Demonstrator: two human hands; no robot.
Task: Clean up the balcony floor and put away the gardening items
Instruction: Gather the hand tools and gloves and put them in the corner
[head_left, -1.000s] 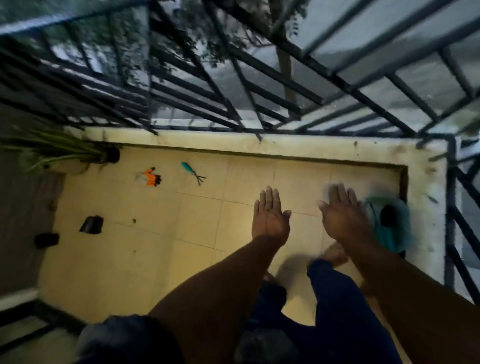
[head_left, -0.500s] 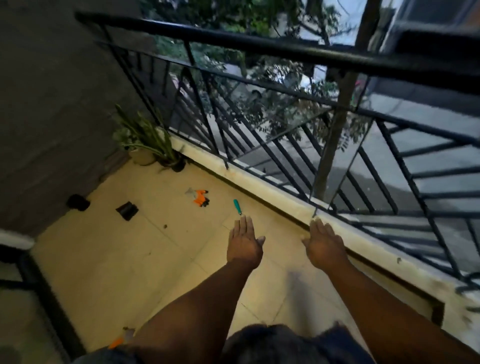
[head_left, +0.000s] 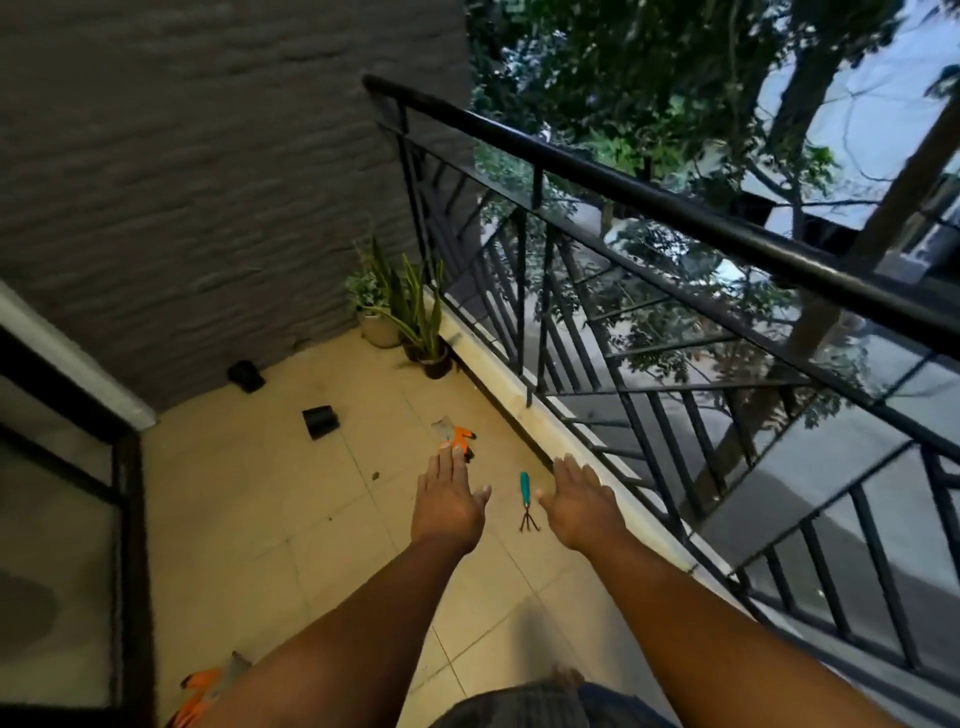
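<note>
Overhead, a grey textured wall closes the far end of the balcony, and a black metal railing runs along the right side above a pale ledge. Below them lies the cream tiled floor. Both arms reach forward over it: the left hand and the right hand are flat, palms down, fingers straight and holding nothing. Two potted plants stand in the far corner where wall meets railing. Two small black pots lie on the tiles nearer the wall, well apart. An orange and grey glove lies just beyond the left fingertips; another orange glove shows beside the left forearm. Between the hands, a teal-handled hand rake lies on the floor, prongs toward the person.
</note>
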